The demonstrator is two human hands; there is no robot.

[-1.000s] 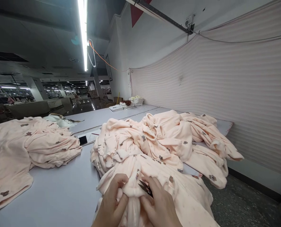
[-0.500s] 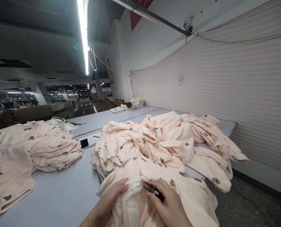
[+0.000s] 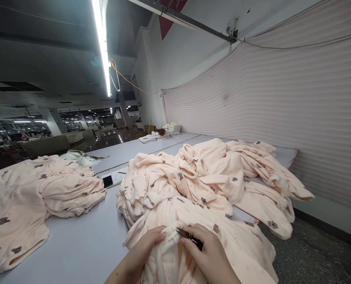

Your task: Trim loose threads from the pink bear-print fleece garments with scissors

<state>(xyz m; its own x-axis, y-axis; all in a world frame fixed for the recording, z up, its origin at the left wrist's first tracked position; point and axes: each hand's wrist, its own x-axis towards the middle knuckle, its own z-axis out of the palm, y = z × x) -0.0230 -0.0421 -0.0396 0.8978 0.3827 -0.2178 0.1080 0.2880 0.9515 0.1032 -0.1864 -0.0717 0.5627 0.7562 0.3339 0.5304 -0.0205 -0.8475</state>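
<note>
Pale peach fleece cloth with small brown bear motifs makes up the garment (image 3: pixel 167 252) in front of me. My left hand (image 3: pixel 142 252) pinches a gathered white edge of it between thumb and fingers. In my right hand (image 3: pixel 207 250) is a pair of black thread snips (image 3: pixel 190 238), its tip pointing left against that gathered edge. The blades look closed together. Whether a thread lies at the tip is too small to tell.
A heap of similar garments (image 3: pixel 210 165) spreads over the table (image 3: pixel 83 236) beyond my hands. To the left lies another pile (image 3: pixel 65 189). A phone (image 3: pixel 107 181) rests on papers between them. Folded cloth (image 3: pixel 171 128) is stacked at the back, near a striped curtain (image 3: pixel 266 90).
The blades of the snips have gone from apart to closed at the gathered edge. Both hands keep their hold, and the view has shifted slightly.
</note>
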